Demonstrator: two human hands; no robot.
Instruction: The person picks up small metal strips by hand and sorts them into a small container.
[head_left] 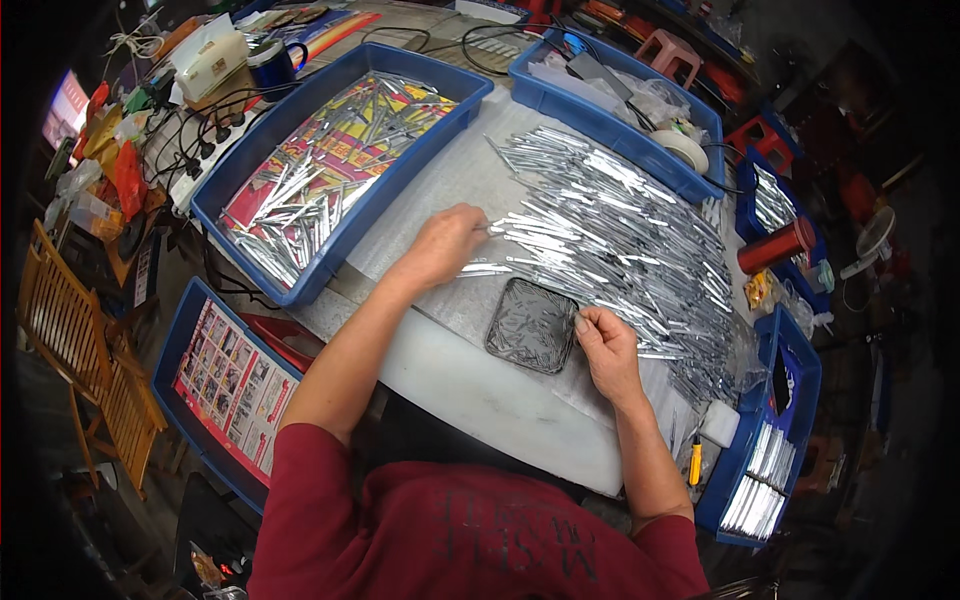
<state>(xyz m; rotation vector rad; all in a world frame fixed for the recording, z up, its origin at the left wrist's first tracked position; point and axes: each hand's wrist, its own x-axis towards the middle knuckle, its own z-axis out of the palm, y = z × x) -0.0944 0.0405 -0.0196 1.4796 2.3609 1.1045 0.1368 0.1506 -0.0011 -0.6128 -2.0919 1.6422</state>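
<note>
A wide heap of thin silver metal strips [620, 235] covers the right half of the worktable. My left hand [448, 248] is closed at the heap's left edge, its fingertips pinched on the end of a metal strip [490, 228]. A small black square tray [497, 345] with small dark pieces in it lies in front of the heap. My right hand [607, 352] is at the tray's right rim, thumb and fingers pinched together; whatever is between them is too small to make out. A few loose strips [484, 269] lie between my left hand and the tray.
A blue bin [335, 262] with scattered strips stands on the left; another blue bin [610, 110] with plastic bags and cables is at the back. On the right are a blue bin [712, 505] of stacked strips, a yellow-handled screwdriver [695, 462] and a red cylinder [776, 246].
</note>
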